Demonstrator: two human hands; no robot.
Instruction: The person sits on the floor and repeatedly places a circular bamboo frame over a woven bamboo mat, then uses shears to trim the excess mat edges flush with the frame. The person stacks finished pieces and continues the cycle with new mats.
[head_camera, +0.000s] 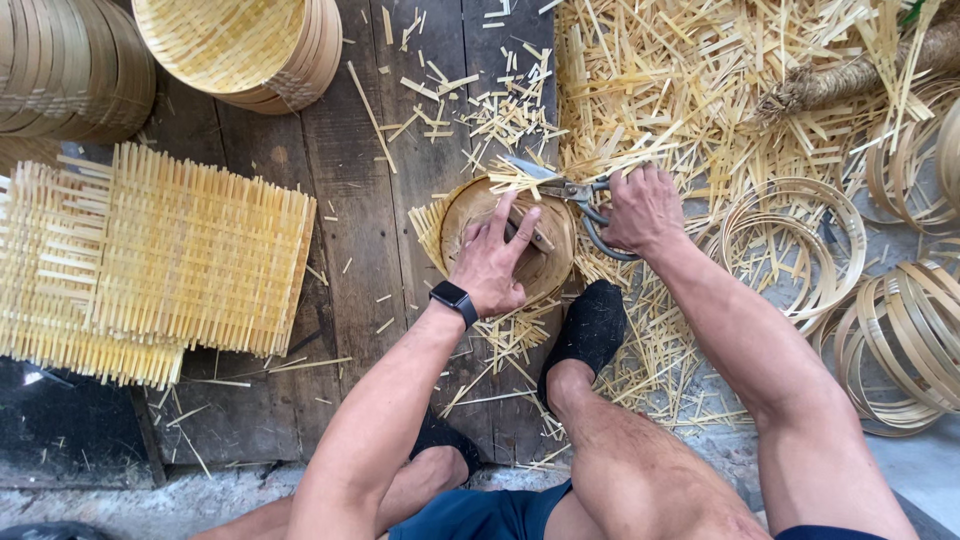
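Bamboo tray (545, 262) pinned flat under my left hand (492, 262); right hand (645, 208) fingers closed around the shears (565, 190), trimming protruding strips at its far rim; turning comes next, I judge.

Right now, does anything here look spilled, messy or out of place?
Yes: cut bamboo slivers lie scattered thickly over the plank floor, mostly above and to the right of the round bamboo frame that the left hand presses down. They look like trimmings from the shears in the right hand, not an accident.
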